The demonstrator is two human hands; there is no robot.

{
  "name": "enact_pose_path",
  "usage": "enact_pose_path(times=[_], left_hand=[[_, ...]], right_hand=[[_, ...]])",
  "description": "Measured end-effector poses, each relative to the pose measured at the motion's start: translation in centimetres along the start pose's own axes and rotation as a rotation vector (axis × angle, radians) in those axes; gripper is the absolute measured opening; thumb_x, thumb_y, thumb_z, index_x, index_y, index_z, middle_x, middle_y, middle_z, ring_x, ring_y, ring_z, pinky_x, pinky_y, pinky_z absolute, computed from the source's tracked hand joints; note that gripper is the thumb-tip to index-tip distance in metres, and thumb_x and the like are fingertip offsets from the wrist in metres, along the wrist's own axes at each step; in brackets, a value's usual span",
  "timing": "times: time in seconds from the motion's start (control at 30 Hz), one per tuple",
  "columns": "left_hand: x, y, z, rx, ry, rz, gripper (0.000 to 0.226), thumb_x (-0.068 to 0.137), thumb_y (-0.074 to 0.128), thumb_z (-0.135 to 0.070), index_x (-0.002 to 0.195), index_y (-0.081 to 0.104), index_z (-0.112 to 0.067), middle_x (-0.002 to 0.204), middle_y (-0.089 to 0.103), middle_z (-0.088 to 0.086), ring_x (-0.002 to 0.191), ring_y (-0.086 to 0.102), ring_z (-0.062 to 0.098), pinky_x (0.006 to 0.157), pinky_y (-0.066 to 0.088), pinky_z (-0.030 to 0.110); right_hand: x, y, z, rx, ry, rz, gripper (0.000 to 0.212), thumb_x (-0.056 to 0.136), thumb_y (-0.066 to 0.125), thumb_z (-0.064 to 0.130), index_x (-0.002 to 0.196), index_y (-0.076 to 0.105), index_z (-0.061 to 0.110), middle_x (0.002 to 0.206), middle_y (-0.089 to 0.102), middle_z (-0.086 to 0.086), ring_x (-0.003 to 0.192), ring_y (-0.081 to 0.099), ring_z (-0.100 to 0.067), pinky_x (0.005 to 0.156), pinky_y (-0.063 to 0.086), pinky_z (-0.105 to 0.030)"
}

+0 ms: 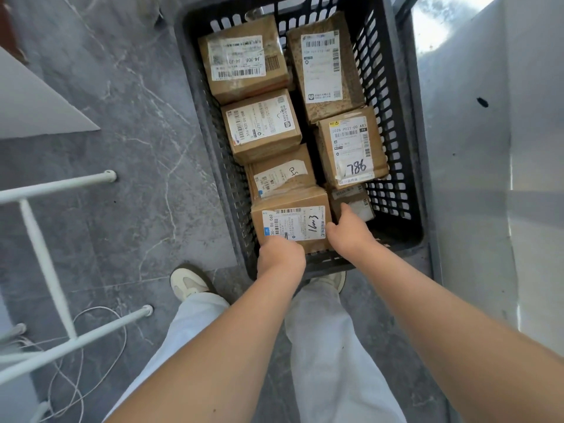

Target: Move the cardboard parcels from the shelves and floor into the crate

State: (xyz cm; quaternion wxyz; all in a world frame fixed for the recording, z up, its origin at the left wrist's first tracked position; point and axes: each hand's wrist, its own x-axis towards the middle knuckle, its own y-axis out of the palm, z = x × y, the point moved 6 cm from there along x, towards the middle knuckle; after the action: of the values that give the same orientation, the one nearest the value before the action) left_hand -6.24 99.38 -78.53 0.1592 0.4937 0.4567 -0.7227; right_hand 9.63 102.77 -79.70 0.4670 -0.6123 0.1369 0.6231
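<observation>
Cardboard parcel [291, 222] marked 16w3 sits in the near-left corner of the crate [393, 190], left hand [280, 257] curled over its near edge and right hand [348, 230] gripping its right side, likely to press it level into the left row's last gap.

floor [122, 148]: grey stone-look tile with white veining, grout lines visible. at 9 o'clock, white tubular metal rack [42, 254], feet standing on the tile. at 8 o'clock, loose white cord [97, 307] looped on the floor by the rack. at 10 o'clock, pale flat panel [36, 102]. at 3 o'clock, pale grey wall [467, 178] bearing one dark mark [482, 102]. at 1 o'clock, bright light patch [433, 22].
</observation>
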Motion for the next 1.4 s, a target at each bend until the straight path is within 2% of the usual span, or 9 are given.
enact_pose_path(times=[0.1,0.23,0.33,0.53,0.8,0.9,1.0,1.17,1.4], left_hand=[[-3.1,-1.5,-2.1,0.043,0.085,-0.064,0.053,0.098,0.046,-0.028,0.143,0.034,-0.003,0.143,0.047,0.014,0.128,0.048,0.033,0.1,0.044,0.044],[-7.6,-6.0,-6.0,0.14,0.394,-0.187,0.062,0.102,0.038,-0.024,0.157,0.01,-0.013,0.165,0.008,0.003,0.151,0.012,0.02,0.123,0.013,0.041],[-11.4,-11.3,-8.9,0.199,0.629,-0.306,0.064,0.103,0.031,-0.02,0.158,-0.001,-0.018,0.165,-0.008,-0.003,0.152,-0.005,0.011,0.124,-0.003,0.039],[-25.0,-25.5,-14.0,0.282,1.054,-0.563,0.065,0.104,0.028,-0.031,0.157,-0.007,-0.017,0.164,-0.014,-0.002,0.151,-0.011,0.012,0.123,-0.007,0.041],[-54.6,-42.6,-14.0,0.173,1.663,-0.874,0.062,0.102,0.016,-0.033,0.156,-0.011,-0.019,0.163,-0.02,-0.005,0.15,-0.017,0.01,0.123,-0.004,0.042],[-66.5,-47.0,-11.5,0.116,1.88,-1.095,0.063,0.102,0.018,-0.031,0.15,-0.021,-0.02,0.163,-0.016,0.001,0.15,-0.012,0.016,0.123,0.005,0.047],[-77.1,-50.2,-8.4,0.01,2.039,-1.223,0.061,0.103,0.017,-0.034,0.155,-0.01,-0.018,0.164,-0.009,0.001,0.151,-0.007,0.017,0.123,0.007,0.046],[-90.7,-48.5,-2.1,-0.116,2.229,-1.194,0.058,0.104,0.008,-0.037,0.157,-0.003,-0.017,0.165,-0.012,0.0,0.151,-0.011,0.015,0.123,0.002,0.046],[-105.7,-36.9,9.2,-0.261,2.553,-0.785,0.062,0.104,0.01,-0.048,0.158,0.001,-0.02,0.166,-0.006,-0.002,0.152,-0.006,0.013,0.123,-0.001,0.046]], right_hand=[[-2.8,-1.3,3.0,0.0,-0.108,-0.129,0.065,0.098,0.045,0.011,0.154,0.012,0.009,0.16,0.017,-0.01,0.141,0.032,-0.027,0.109,0.034,-0.037],[-7.7,-5.0,8.0,-0.027,-0.289,-0.292,0.065,0.1,0.038,0.013,0.156,0.005,0.012,0.164,-0.003,-0.005,0.147,0.02,-0.022,0.11,0.033,-0.034],[-11.9,-9.1,11.1,-0.083,-0.378,-0.426,0.068,0.102,0.039,0.02,0.157,-0.001,0.014,0.164,-0.007,-0.001,0.151,0.005,-0.016,0.121,0.02,-0.037],[-25.8,-19.1,18.2,-0.19,-0.505,-0.673,0.071,0.102,0.036,0.025,0.156,-0.01,0.021,0.162,-0.019,0.005,0.149,-0.015,-0.012,0.123,-0.002,-0.039],[-56.9,-33.4,27.0,0.064,-0.656,-1.212,0.07,0.1,0.041,0.024,0.155,-0.002,0.026,0.163,-0.009,0.009,0.149,-0.008,-0.008,0.122,-0.006,-0.036],[-68.6,-36.5,27.2,0.128,-0.687,-1.415,0.063,0.103,0.032,0.026,0.155,-0.003,0.027,0.163,-0.01,0.01,0.148,-0.011,-0.006,0.122,-0.008,-0.036],[-79.0,-39.3,25.6,0.128,-0.671,-1.646,0.061,0.105,0.033,0.031,0.156,0.001,0.026,0.164,-0.008,0.009,0.149,-0.012,-0.008,0.121,-0.009,-0.036],[-94.1,-40.4,18.9,-0.028,-0.522,-1.895,0.061,0.1,0.013,0.048,0.156,-0.003,0.028,0.163,-0.015,0.007,0.149,-0.017,-0.011,0.122,-0.009,-0.043],[-108.8,-36.9,1.2,-0.12,-0.176,-2.141,0.059,0.104,0.029,0.044,0.156,0.012,0.023,0.165,0.003,0.001,0.151,-0.002,-0.015,0.122,-0.003,-0.042]])
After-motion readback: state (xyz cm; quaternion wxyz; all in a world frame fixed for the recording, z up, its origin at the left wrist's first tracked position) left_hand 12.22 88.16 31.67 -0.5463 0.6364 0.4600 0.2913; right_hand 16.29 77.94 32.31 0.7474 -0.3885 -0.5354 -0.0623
